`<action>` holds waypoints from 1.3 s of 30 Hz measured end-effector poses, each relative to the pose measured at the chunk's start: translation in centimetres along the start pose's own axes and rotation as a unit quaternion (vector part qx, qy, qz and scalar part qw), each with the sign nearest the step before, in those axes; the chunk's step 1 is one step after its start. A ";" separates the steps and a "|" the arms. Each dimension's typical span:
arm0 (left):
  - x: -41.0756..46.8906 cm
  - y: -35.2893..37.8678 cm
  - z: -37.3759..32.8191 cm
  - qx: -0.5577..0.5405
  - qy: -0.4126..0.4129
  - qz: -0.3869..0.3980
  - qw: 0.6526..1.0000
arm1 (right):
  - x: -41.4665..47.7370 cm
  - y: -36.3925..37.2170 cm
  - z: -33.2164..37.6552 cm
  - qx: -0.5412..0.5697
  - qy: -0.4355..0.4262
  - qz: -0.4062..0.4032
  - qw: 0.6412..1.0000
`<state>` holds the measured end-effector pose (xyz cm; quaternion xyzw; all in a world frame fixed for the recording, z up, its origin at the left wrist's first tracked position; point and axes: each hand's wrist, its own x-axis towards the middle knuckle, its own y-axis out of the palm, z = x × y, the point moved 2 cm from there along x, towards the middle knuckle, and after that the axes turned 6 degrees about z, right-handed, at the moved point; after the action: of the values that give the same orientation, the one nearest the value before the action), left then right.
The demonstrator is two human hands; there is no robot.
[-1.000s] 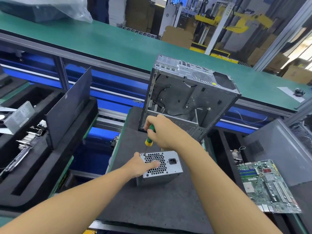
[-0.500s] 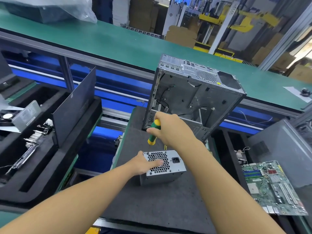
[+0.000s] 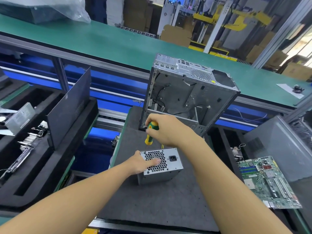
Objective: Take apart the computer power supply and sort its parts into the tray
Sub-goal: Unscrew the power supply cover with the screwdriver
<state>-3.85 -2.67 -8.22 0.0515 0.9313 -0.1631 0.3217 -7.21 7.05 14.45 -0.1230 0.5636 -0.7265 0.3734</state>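
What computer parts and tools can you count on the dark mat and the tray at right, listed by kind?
Power supply: 1
Case: 1
Screwdriver: 1
Motherboard: 1
Total: 4

Factory teardown line: conveyor belt (image 3: pixel 118 46), foam trays (image 3: pixel 55 166)

Both bare forearms reach forward. The left hand (image 3: pixel 141 163) lies flat, fingers spread and pressing down; the right hand (image 3: pixel 166 129) is higher, fist curled closed, knuckles up.
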 end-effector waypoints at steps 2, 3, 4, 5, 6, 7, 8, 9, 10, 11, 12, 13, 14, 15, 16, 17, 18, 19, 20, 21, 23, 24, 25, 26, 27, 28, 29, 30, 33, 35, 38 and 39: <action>-0.1 0.1 0.0 -0.003 0.001 0.003 1.000 | -0.1 0.4 0.4 0.024 0.014 -0.026 0.999; -0.1 0.1 0.0 -0.003 -0.001 0.005 1.000 | -0.1 0.5 0.5 0.028 0.020 -0.038 0.999; -0.2 0.1 0.0 -0.001 -0.005 0.007 1.000 | -0.1 0.7 0.7 0.024 0.023 -0.050 0.998; -0.2 0.2 -0.1 0.002 -0.009 0.008 1.000 | -0.1 0.7 0.8 0.014 0.026 -0.059 0.998; -0.2 0.2 0.0 0.003 -0.010 0.008 1.000 | -0.1 0.7 0.9 0.003 0.028 -0.067 0.997; -0.2 0.2 0.0 0.003 -0.010 0.007 1.000 | -0.1 0.6 0.9 -0.007 0.029 -0.069 0.997; -0.2 0.1 -0.1 0.002 -0.009 0.006 1.000 | -0.1 0.4 0.9 -0.011 0.036 -0.066 0.997; -0.3 0.1 -0.1 0.000 -0.007 0.004 1.000 | -0.1 0.3 0.9 -0.006 0.050 -0.059 0.997; -0.3 0.1 -0.1 -0.001 -0.006 0.003 1.000 | -0.1 0.1 0.7 0.003 0.065 -0.052 0.997; -0.3 0.1 -0.1 0.000 -0.007 0.004 1.000 | -0.1 -0.1 0.6 0.005 0.075 -0.043 0.996; -0.3 0.1 -0.1 0.002 -0.009 0.004 1.000 | -0.1 -0.3 0.5 0.001 0.079 -0.037 0.996; -0.3 0.1 -0.1 0.004 -0.010 0.003 1.000 | -0.2 -0.4 0.4 -0.005 0.077 -0.031 0.997; -0.3 0.1 -0.1 0.006 -0.011 0.002 1.000 | -0.2 -0.5 0.4 -0.009 0.069 -0.029 0.997; -0.3 0.1 -0.2 0.008 -0.015 0.003 1.000 | -0.4 -0.6 0.5 -0.008 0.058 -0.024 0.998; -0.4 0.1 -0.2 0.010 -0.019 0.004 1.000 | -0.5 -0.6 0.7 -0.005 0.047 -0.018 0.999; -0.4 0.1 -0.2 0.013 -0.021 0.005 1.000 | -0.6 -0.6 0.8 -0.004 0.038 -0.012 0.999; -0.5 0.2 -0.3 0.015 -0.023 0.004 1.000 | -0.6 -0.5 0.9 -0.005 0.033 -0.009 0.999; -0.5 0.2 -0.3 0.015 -0.023 0.004 1.000 | -0.6 -0.5 0.9 -0.005 0.032 -0.006 0.999; -0.4 0.1 -0.3 0.014 -0.020 0.003 1.000 | -0.5 -0.5 1.0 -0.004 0.032 -0.005 0.999; -0.4 0.1 -0.3 0.012 -0.018 0.003 1.000 | -0.5 -0.4 0.9 0.002 0.034 -0.002 0.999; -0.3 0.2 -0.3 0.010 -0.015 0.003 1.000 | -0.3 -0.1 0.8 0.030 0.034 0.003 0.999; -0.3 0.2 -0.2 0.010 -0.015 0.002 1.000 | -0.2 0.0 0.7 0.048 0.030 0.002 0.998; -0.3 0.2 -0.2 0.010 -0.016 0.002 1.000 | -0.2 0.2 0.8 0.067 0.028 -0.005 0.997; -0.2 0.2 -0.2 0.010 -0.017 0.001 1.000 | -0.2 0.3 0.8 0.084 0.030 -0.016 0.996; -0.2 0.3 -0.2 0.007 -0.017 0.001 1.000 | -0.1 0.4 0.8 0.092 0.031 -0.027 0.995; -0.2 0.3 -0.2 0.004 -0.018 0.002 1.000 | 0.0 0.5 0.7 0.095 0.031 -0.039 0.994; -0.1 0.3 -0.1 0.002 -0.019 0.004 1.000 | 0.1 0.6 0.7 0.096 0.028 -0.048 0.994; -0.1 0.3 -0.1 0.000 -0.020 0.005 1.000 | 0.2 0.7 0.6 0.096 0.025 -0.053 0.994; 0.1 0.3 0.0 0.002 -0.019 0.002 1.000 | 0.2 0.6 0.5 0.070 0.028 -0.050 0.996; 0.1 0.2 0.1 0.001 -0.019 0.001 1.000 | 0.2 0.5 0.5 0.056 0.030 -0.043 0.997; 0.1 0.1 0.1 -0.002 -0.021 0.002 1.000 | 0.2 0.4 0.4 0.098 0.051 -0.023 0.994; 0.1 0.1 0.0 -0.001 -0.021 0.003 1.000 | 0.2 0.5 0.3 0.095 0.060 -0.016 0.993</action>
<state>-3.88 -2.53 -8.30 0.0508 0.9242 -0.1620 0.3421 -6.99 6.64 14.02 -0.0520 0.5111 -0.7890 0.3369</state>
